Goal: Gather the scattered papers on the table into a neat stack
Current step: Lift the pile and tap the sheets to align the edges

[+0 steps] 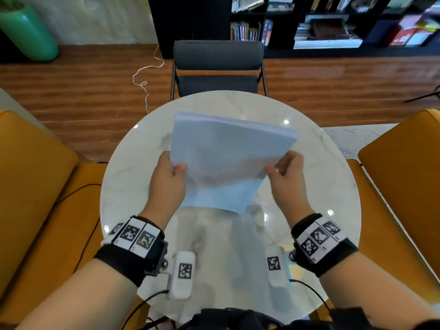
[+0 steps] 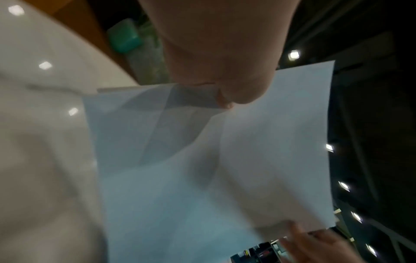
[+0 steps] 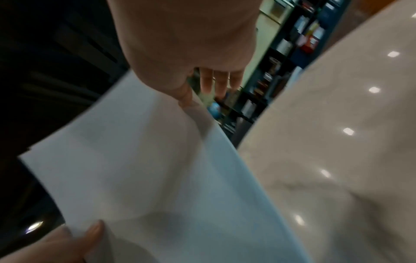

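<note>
A stack of white papers (image 1: 228, 160) is lifted off the round marble table (image 1: 133, 186), tilted with its far edge high. My left hand (image 1: 175, 170) grips the stack's left edge, thumb on top and fingers hidden beneath. My right hand (image 1: 278, 169) pinches the right edge near the lower corner. In the left wrist view the papers (image 2: 225, 160) sag and spread below my left hand (image 2: 220, 74). The right wrist view shows my right hand's (image 3: 186, 74) thumb on the papers (image 3: 146, 169), with the other fingers straight past the edge.
Two white tagged devices (image 1: 182, 275) (image 1: 275, 265) with cables lie near the table's front edge. A dark chair (image 1: 217, 67) stands beyond the table, and yellow armchairs (image 1: 35, 186) (image 1: 404, 175) flank it. A bookshelf (image 1: 333, 20) and a green vase (image 1: 26, 32) stand further back.
</note>
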Demonstrator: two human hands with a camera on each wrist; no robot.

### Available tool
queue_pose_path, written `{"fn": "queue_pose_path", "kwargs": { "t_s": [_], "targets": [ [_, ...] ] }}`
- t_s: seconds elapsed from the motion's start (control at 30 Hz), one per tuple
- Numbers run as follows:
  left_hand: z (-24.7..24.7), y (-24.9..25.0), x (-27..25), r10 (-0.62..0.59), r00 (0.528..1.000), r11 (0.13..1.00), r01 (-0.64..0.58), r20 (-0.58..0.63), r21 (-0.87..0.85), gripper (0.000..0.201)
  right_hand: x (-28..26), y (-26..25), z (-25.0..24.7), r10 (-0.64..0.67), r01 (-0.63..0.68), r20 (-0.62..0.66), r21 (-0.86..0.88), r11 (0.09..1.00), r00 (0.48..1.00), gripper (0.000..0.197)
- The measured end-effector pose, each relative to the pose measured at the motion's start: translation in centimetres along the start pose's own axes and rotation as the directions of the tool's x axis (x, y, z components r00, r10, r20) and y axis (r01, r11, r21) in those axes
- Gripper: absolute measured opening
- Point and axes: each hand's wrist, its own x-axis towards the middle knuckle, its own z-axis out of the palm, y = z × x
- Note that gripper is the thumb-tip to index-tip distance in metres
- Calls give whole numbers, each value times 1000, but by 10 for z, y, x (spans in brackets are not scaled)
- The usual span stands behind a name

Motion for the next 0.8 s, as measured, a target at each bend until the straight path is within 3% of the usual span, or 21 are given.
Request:
{"fn": "queue_pose_path", "kwargs": {
  "t_s": [0.07, 0.13, 0.17, 0.2, 0.27, 0.37, 0.43, 0.5, 0.53, 0.57, 0.6, 0.67, 0.73, 0.8],
  "targets": [
    [-8, 13, 8, 131, 991, 978, -131, 11, 160, 26, 2, -21, -13, -241, 232, -74, -116, 966, 968, 63],
    [-10, 26, 12, 259, 964, 915, -264, 59, 305, 20, 1, -43, -18, -438, 436, 68, -315, 843, 896, 69],
    [-9, 33, 13, 321, 943, 868, -331, 91, 370, 17, 1, -51, -17, -461, 489, 166, -357, 796, 872, 62],
    [-7, 39, 13, 367, 922, 821, -383, 123, 423, 16, 1, -58, -14, -428, 486, 232, -348, 802, 873, 48],
    [-5, 45, 13, 407, 898, 766, -435, 167, 474, 17, 0, -65, -9, -317, 369, 235, -226, 902, 919, 14],
    [-7, 38, 11, 434, 892, 786, -443, 127, 432, 20, 0, -58, -10, -244, 266, 171, -121, 956, 955, 10],
    [-19, 25, 7, 398, 917, 858, -362, -26, 364, 41, 1, -52, -15, -192, 203, 135, -75, 976, 972, 6],
    [-34, 4, 4, 234, 959, 961, -202, -161, 190, 72, 3, -42, -22, -134, 134, 93, 12, 991, 987, 14],
    [-41, -6, 4, 96, 986, 995, -93, -139, 27, 82, 5, -37, -25, -102, 95, 87, 76, 993, 991, 17],
    [-44, -13, 4, -24, 999, 986, 16, -45, -166, 86, 5, -33, -27, -69, 55, 94, 136, 989, 993, 20],
    [-44, -23, 6, -87, 993, 937, 110, 81, -332, 82, 5, -29, -28, -38, 16, 113, 194, 981, 993, 23],
    [-39, -28, 8, -71, 976, 885, 156, 204, -439, 61, 4, -22, -27, -10, -32, 169, 242, 970, 986, 30],
    [-34, -24, 7, -50, 987, 910, 109, 155, -400, 46, 4, -17, -22, -4, -36, 176, 225, 974, 984, 32],
    [-31, -20, 6, -33, 995, 930, 63, 89, -363, 44, 5, -10, -17, -15, -18, 141, 230, 973, 990, 34]
  ]
}}
